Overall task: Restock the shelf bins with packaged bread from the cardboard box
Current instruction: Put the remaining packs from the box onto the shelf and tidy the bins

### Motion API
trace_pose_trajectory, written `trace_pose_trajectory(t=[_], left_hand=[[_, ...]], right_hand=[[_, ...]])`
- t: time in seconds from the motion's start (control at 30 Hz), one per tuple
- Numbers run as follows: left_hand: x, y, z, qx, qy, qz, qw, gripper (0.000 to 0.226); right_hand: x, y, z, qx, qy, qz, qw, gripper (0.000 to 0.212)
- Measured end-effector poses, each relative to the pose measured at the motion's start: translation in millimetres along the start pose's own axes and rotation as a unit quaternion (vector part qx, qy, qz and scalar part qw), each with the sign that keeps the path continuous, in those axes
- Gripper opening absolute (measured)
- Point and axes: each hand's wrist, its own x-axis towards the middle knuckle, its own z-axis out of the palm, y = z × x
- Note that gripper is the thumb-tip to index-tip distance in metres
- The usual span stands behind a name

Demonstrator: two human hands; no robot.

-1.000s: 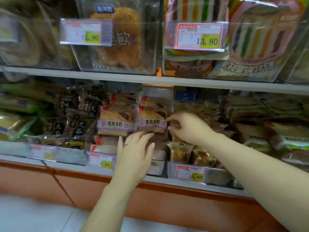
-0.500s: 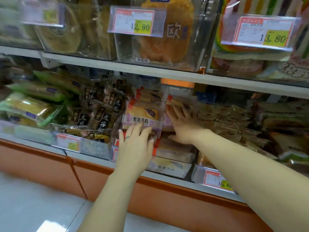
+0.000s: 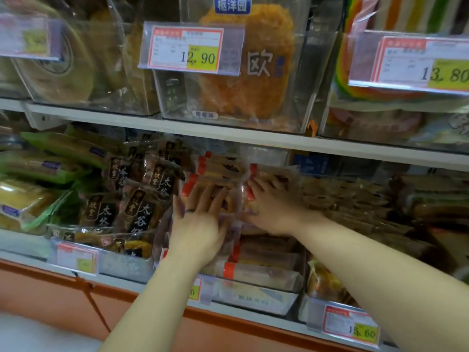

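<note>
Clear-wrapped bread packs with red-orange labels (image 3: 215,171) are stacked in a clear shelf bin (image 3: 256,298) on the lower shelf. My left hand (image 3: 200,219), a ring on one finger, lies flat with straight fingers on the front of the left stack. My right hand (image 3: 269,207) presses flat against the neighbouring pack on the right, fingers spread. Both hands touch the packs and neither grips one. The cardboard box is not in view.
Dark packs with gold labels (image 3: 142,207) fill the bin to the left, green-wrapped loaves (image 3: 38,174) further left. Brown packs (image 3: 355,199) lie to the right. The upper shelf (image 3: 228,134) carries clear bins with price tags (image 3: 193,49). An orange base panel (image 3: 63,295) runs below.
The view moved closer and to the left. Both hands reached up and deeper into the bin; they now press flat on the bread packs.
</note>
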Motion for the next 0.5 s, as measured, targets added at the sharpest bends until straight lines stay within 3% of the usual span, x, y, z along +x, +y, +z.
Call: trace_pose_trajectory(t=[0.17,0.33,0.4,0.5], left_hand=[[1.0,-1.0,5.5,0.021,0.029,0.007,0.999,0.056],[1.2,-3.4,8.0,0.023,0.007,0.006,1.000,0.061],[1.8,-1.8,3.8,0.006,0.009,-0.014,1.000,0.063],[2.3,16.0,-2.8,0.005,0.027,0.041,0.999,0.065]], right_hand=[[14.8,8.1,3.4,0.008,-0.039,0.003,0.999,0.115],[4.3,11.5,-6.4,0.045,-0.045,-0.007,0.998,0.104],[-10.6,21.2,-12.3,0.039,-0.024,-0.010,0.999,0.110],[-33.8,33.4,-13.4,0.003,-0.057,0.017,0.998,0.121]])
